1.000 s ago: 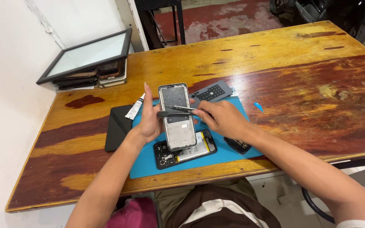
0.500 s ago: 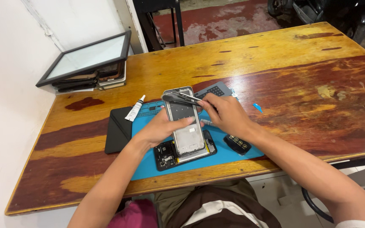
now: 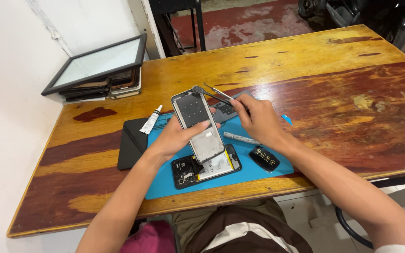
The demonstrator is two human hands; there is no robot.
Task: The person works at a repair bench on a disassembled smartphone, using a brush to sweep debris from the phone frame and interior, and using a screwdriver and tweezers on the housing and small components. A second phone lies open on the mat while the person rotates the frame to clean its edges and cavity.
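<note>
Phone frame (image 3: 198,125): gripped in left hand (image 3: 176,138), tilted above blue mat (image 3: 258,171). Right hand (image 3: 258,122) pinched tweezers (image 3: 216,93) at frame's top edge. Opened phone (image 3: 207,167) lay below frame.

The surface (image 3: 305,61) is glossy orange-yellow wood streaked with dark red-brown patches, darkest toward its near edge. The mat (image 3: 258,168) is bright blue. The phone frame (image 3: 198,124) is silver-grey with a dotted dark upper panel. The opened phone (image 3: 207,166) shows black boards and a pale battery. The glue tube (image 3: 151,120) is white, the folded case (image 3: 131,145) black, the tweezers (image 3: 212,93) grey metal
</note>
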